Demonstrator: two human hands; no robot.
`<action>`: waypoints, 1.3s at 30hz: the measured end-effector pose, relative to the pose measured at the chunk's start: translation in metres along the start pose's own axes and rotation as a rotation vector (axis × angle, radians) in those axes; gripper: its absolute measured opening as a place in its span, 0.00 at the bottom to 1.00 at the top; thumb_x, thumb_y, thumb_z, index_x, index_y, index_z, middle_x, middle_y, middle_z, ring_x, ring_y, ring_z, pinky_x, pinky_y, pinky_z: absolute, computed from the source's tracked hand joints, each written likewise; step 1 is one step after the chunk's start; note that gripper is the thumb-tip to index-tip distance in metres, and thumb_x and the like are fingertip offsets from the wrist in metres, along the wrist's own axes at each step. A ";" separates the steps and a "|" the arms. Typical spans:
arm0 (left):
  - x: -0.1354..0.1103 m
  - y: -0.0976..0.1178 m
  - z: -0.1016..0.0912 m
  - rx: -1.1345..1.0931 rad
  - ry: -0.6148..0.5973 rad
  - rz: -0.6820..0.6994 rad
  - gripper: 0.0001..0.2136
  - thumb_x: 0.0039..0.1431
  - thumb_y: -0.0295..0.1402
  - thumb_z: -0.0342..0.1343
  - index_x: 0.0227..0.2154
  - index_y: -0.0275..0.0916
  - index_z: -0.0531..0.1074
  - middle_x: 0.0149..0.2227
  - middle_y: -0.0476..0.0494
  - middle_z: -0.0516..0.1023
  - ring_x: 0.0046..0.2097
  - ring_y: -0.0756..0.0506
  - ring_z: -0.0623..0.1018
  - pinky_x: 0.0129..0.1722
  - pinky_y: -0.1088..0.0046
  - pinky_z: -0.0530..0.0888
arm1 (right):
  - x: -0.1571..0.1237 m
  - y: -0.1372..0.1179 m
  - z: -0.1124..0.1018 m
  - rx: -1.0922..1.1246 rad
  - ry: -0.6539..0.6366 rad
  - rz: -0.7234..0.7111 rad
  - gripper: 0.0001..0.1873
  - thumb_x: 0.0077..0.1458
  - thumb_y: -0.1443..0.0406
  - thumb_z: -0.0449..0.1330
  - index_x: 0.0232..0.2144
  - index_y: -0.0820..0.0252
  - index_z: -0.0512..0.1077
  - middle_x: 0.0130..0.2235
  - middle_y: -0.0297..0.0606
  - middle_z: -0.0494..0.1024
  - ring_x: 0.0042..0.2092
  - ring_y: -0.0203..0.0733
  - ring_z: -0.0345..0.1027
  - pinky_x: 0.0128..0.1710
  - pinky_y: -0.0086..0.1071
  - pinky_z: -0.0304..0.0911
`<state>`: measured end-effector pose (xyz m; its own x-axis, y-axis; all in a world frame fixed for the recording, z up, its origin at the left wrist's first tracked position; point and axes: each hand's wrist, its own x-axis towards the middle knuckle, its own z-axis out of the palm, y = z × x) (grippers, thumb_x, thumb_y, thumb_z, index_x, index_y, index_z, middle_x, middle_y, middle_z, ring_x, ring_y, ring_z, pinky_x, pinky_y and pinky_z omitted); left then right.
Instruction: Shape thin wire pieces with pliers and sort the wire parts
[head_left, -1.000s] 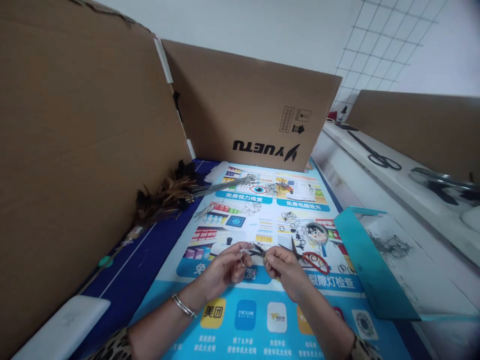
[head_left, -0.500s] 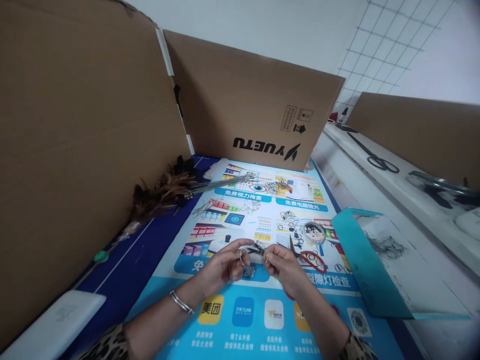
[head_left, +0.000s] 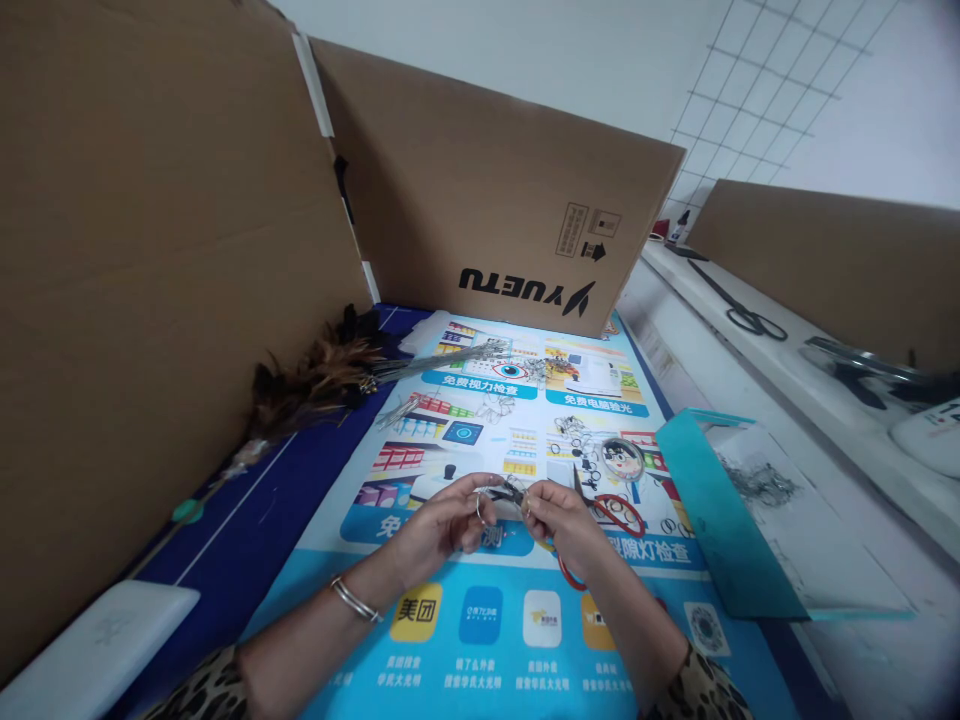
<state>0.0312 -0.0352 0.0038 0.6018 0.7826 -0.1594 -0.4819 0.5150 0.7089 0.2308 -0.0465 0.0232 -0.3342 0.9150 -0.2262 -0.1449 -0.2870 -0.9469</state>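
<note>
Near the middle of the table, my left hand (head_left: 448, 522) is closed with thumb and fingers pinched on a thin silvery wire (head_left: 479, 508) that curves in a loop. My right hand (head_left: 559, 515), also closed, pinches at the other side of a small dark piece with fine wire (head_left: 511, 490) spanning the gap between both hands. What exactly this piece is cannot be made out. Scissors with red handles (head_left: 619, 512) lie partly hidden behind my right hand. Beyond them are small black rings and bits (head_left: 581, 450) and a round tin with a cartoon face (head_left: 622, 458).
Feathers (head_left: 319, 365) and a bundle of thin wires (head_left: 450, 360) lie at the left. A teal box (head_left: 720, 520) with tangled dark wire stands right. Cardboard panels (head_left: 465, 180) wall the back and left. A white device (head_left: 101, 640) sits front left; black scissors (head_left: 750, 318) rest on the ledge.
The whole view has shifted slightly, with things sitting a little further left and up. Both hands keep their pinch on the small wire piece, with little movement.
</note>
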 end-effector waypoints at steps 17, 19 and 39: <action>0.000 0.005 -0.004 0.405 0.115 0.137 0.16 0.56 0.34 0.48 0.48 0.41 0.64 0.40 0.42 0.69 0.23 0.54 0.66 0.23 0.77 0.61 | 0.002 -0.002 -0.001 -0.019 -0.027 0.020 0.13 0.48 0.58 0.58 0.24 0.63 0.65 0.20 0.30 0.63 0.20 0.27 0.51 0.20 0.24 0.45; 0.001 0.006 -0.005 0.499 0.181 0.199 0.15 0.56 0.35 0.49 0.46 0.40 0.66 0.39 0.44 0.69 0.24 0.54 0.66 0.23 0.77 0.61 | 0.001 -0.003 -0.001 -0.024 -0.051 0.040 0.13 0.47 0.58 0.59 0.24 0.63 0.65 0.20 0.30 0.64 0.20 0.27 0.52 0.20 0.24 0.45; -0.003 0.014 -0.001 1.243 -0.006 0.434 0.07 0.55 0.31 0.51 0.31 0.38 0.74 0.28 0.46 0.72 0.31 0.49 0.71 0.33 0.75 0.68 | 0.003 0.010 0.000 0.089 -0.248 0.246 0.12 0.45 0.59 0.61 0.24 0.65 0.67 0.20 0.30 0.64 0.20 0.27 0.52 0.19 0.23 0.45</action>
<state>0.0223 -0.0300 0.0135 0.5520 0.7983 0.2410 0.2658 -0.4424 0.8565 0.2287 -0.0466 0.0129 -0.5835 0.7219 -0.3721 -0.1092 -0.5237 -0.8448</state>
